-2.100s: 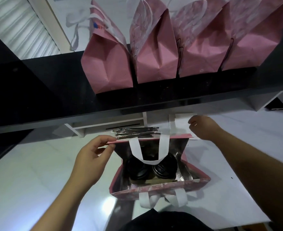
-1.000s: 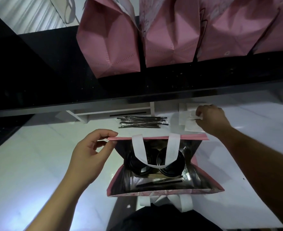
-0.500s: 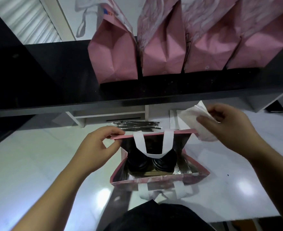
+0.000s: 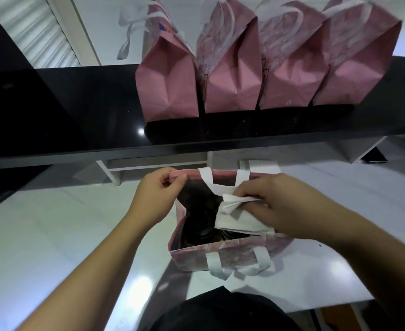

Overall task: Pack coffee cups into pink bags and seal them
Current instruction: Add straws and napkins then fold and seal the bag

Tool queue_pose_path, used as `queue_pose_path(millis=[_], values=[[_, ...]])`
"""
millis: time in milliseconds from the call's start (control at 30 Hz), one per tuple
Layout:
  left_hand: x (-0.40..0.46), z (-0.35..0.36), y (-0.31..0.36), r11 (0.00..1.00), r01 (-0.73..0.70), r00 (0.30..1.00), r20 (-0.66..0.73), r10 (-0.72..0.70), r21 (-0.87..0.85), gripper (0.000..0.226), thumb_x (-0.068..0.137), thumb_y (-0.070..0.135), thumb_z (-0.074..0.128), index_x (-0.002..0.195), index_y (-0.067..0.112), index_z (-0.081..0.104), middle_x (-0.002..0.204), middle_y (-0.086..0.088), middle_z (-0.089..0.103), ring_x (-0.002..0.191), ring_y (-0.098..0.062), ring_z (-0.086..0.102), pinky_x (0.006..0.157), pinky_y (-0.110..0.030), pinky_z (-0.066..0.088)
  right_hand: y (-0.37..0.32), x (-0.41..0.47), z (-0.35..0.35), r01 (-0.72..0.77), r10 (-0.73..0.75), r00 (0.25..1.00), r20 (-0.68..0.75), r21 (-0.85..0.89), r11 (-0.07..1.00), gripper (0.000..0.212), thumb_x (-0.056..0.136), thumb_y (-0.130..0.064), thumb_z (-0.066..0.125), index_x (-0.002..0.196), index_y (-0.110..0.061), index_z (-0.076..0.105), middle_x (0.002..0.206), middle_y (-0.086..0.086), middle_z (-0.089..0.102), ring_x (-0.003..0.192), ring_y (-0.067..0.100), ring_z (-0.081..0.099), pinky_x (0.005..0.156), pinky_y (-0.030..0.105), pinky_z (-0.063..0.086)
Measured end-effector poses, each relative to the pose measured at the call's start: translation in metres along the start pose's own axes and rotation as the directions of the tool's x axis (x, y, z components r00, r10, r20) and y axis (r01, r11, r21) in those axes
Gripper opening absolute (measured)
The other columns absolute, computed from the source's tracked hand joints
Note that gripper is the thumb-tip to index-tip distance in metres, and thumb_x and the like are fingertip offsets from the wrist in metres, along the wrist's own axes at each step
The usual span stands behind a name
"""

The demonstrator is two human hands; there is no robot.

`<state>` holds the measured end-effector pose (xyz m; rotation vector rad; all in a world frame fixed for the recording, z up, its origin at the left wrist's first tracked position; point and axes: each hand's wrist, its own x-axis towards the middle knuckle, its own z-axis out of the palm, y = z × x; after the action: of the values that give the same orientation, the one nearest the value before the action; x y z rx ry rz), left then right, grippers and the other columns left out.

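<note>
Head view. Pink bag (image 4: 230, 255) open on white counter (image 4: 53, 235), directly below camera, mouth gaping upward; dark reflective lining inside, pale marbled print on near wall, white strap handles: far pair (image 4: 211, 185) draped into mouth, near pair (image 4: 239, 265) flopped over front wall. Dark cup lids (image 4: 201, 225) low in bag, dim, count hard to tell. Left hand (image 4: 157, 199) pinching far-left corner of bag rim between thumb and curled fingers, holding mouth wide. Right hand (image 4: 285, 206) curled round folded white napkins (image 4: 238, 217), gripping them over bag mouth, lower edge of napkins dipping inside above lids. Four more pink bags (image 4: 263, 63) upright in row on black shelf (image 4: 77, 111) beyond, tops folded shut, touching side by side, white ribbon handles at top. Small stack of white paper (image 4: 263, 164) on counter just behind open bag. Dark clothing (image 4: 220, 311) at bottom edge.

Against frame half a second back: right hand down from above-right of bag to directly over mouth, napkins now partly inside instead of raised clear; left-hand pinch on rim corner unchanged; bundle of dark straws behind bag now out of sight behind bag rim and hands.
</note>
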<state>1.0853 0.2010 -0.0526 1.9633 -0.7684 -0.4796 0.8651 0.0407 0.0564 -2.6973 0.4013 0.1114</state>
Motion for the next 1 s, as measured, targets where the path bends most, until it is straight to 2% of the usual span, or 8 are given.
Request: queue_pose_path(millis=[133,300,433,533,667,800,900,1000], values=[[0.006,0.005,0.0,0.998,0.041,0.999,-0.018,-0.042,-0.053,0.017,0.1,0.042,0.063,0.09,0.043,0.076,0.086,0.03,0.074,0.086,0.013,0.065,0.063,-0.013,0.046,-0.012,0.033,0.032,0.04,-0.021,0.997,0.071,-0.277,0.96,0.016,0.098,-0.023,0.052,0.105,-0.032,0.063,0.094,-0.006,0.069,0.085,0.019,0.064,0.069,0.037,0.055],[0.011,0.007,-0.002,0.997,0.033,0.999,-0.027,-0.035,-0.064,0.016,0.098,0.046,0.061,0.091,0.045,0.076,0.088,0.03,0.073,0.087,0.014,0.064,0.063,-0.017,0.047,-0.015,0.064,0.062,-0.081,0.053,0.926,0.373,0.06,0.995,0.016,0.099,-0.02,0.048,0.096,-0.028,0.061,0.096,-0.008,0.064,0.088,0.018,0.06,0.076,0.037,0.051],[0.01,0.008,-0.003,0.997,0.013,1.0,-0.022,-0.015,-0.071,0.015,0.097,0.049,0.06,0.092,0.052,0.074,0.091,0.031,0.072,0.09,0.014,0.063,0.066,-0.017,0.048,0.003,0.092,0.073,-0.218,0.198,0.877,0.438,-0.006,0.976,0.024,0.095,-0.012,0.048,0.108,-0.017,0.067,0.108,0.005,0.069,0.097,0.026,0.063,0.073,0.034,0.049],[0.008,0.007,-0.004,0.999,0.006,1.0,-0.023,-0.007,-0.045,0.014,0.097,0.051,0.06,0.091,0.051,0.072,0.091,0.03,0.071,0.09,0.014,0.062,0.065,-0.016,0.047,0.012,0.097,0.087,-0.197,0.238,0.886,0.397,-0.142,0.97,0.031,0.095,-0.01,0.049,0.123,-0.019,0.06,0.115,0.006,0.064,0.096,0.027,0.059,0.073,0.032,0.044],[0.007,0.006,-0.005,0.999,-0.012,1.0,-0.001,0.012,-0.035,0.015,0.096,0.054,0.059,0.092,0.048,0.072,0.088,0.024,0.071,0.087,0.007,0.064,0.066,-0.021,0.051,0.022,0.089,0.104,-0.064,0.178,0.944,0.278,-0.375,0.925,0.009,0.097,-0.016,0.057,0.104,-0.019,0.053,0.098,0.003,0.056,0.092,0.028,0.062,0.081,0.037,0.056],[0.004,0.003,-0.006,1.0,-0.01,1.0,-0.01,0.009,-0.02,0.025,0.092,0.06,0.056,0.093,0.041,0.073,0.086,0.016,0.072,0.085,-0.002,0.065,0.068,-0.031,0.058,0.005,0.078,0.094,-0.082,0.13,0.986,0.109,-0.363,0.928,0.02,0.096,-0.039,0.051,0.087,-0.026,0.062,0.078,-0.002,0.06,0.066,0.013,0.057,0.059,0.022,0.051],[0.002,0.001,-0.005,1.0,-0.013,1.0,-0.014,0.013,-0.015,0.018,0.094,0.056,0.057,0.094,0.046,0.072,0.087,0.02,0.073,0.086,0.002,0.066,0.062,-0.015,0.054,-0.008,0.068,0.078,-0.011,0.09,0.974,0.21,-0.348,0.937,0.033,0.104,-0.023,0.048,0.135,-0.015,0.055,0.119,0.014,0.064,0.101,0.03,0.064,0.092,0.04,0.054],[-0.001,-0.002,-0.004,1.0,-0.004,1.0,-0.011,0.004,-0.017,0.013,0.099,0.047,0.061,0.093,0.047,0.073,0.088,0.022,0.073,0.089,0.005,0.066,0.059,-0.01,0.052,-0.015,0.051,0.055,-0.069,0.11,0.985,0.131,-0.283,0.957,0.032,0.104,-0.021,0.052,0.135,-0.016,0.055,0.13,0.007,0.065,0.109,0.025,0.065,0.092,0.032,0.053]])
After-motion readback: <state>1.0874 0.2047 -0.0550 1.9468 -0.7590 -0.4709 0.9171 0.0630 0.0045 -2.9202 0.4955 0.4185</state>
